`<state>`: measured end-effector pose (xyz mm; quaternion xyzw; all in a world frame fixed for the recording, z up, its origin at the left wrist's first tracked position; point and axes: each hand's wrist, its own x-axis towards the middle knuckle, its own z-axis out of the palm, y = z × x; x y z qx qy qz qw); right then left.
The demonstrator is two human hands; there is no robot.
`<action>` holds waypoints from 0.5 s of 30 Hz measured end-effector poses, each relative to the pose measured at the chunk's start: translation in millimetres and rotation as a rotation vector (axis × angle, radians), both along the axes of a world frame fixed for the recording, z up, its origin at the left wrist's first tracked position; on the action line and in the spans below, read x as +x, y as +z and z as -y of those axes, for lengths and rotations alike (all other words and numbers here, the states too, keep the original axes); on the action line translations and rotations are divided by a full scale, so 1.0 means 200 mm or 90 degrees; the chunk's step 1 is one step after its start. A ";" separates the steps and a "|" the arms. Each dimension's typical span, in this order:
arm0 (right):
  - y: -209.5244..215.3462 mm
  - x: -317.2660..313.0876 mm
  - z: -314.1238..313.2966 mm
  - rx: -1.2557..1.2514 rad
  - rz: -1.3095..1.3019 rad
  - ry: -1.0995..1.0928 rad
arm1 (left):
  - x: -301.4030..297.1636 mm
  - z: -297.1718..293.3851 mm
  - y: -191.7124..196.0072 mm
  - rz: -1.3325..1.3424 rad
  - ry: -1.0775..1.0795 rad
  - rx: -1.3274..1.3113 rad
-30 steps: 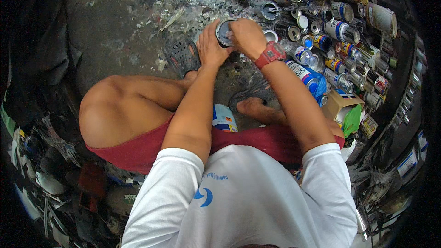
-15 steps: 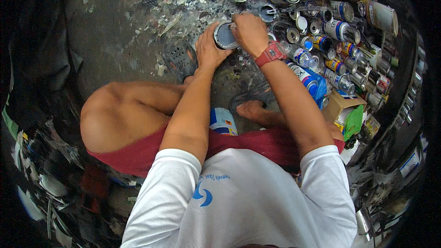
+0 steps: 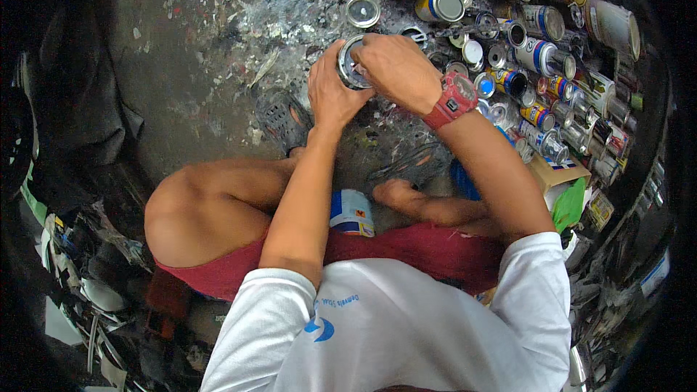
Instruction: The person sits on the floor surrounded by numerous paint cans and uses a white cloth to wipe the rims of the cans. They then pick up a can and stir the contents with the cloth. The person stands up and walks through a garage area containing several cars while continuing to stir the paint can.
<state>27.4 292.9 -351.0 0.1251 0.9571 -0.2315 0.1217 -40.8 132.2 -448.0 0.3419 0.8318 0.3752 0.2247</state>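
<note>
A round open can (image 3: 344, 58) with grey paint-like contents stands on the stained floor in front of me. My left hand (image 3: 330, 91) is wrapped round its left and near side and steadies it. Over the can's right side is my right hand (image 3: 396, 69), back turned up and fingers curled down inside the rim. Those fingers look pinched together, but whatever they hold is hidden. A red watch (image 3: 450, 99) is on my right wrist.
Just beyond the can lies a round metal-rimmed lid or tin (image 3: 362, 11). Many paint cans (image 3: 440, 6) and bottles crowd the right side, with a cardboard box (image 3: 555, 174) nearer. A blue and white container (image 3: 351, 213) stands between my legs. Dried paint flecks cover the floor (image 3: 218, 58).
My right hand has moved from the can's far right rim to over its opening, hiding more of the grey contents. My left hand stays on the can. The view has shifted slightly.
</note>
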 end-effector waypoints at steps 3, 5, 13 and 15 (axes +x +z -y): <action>0.12 0.01 -0.14 0.013 -0.014 -0.054 | 0.01 -0.06 0.13 0.002 0.019 -0.014; 0.29 0.03 -0.23 0.029 -0.028 -0.074 | -0.01 -0.11 0.27 -0.003 0.024 -0.022; 1.22 -0.08 -0.28 0.026 -0.043 -0.088 | -0.11 -0.27 1.20 -0.015 0.027 0.053; 1.61 -0.12 -0.32 0.027 -0.042 -0.103 | -0.16 -0.29 1.49 -0.010 0.038 0.056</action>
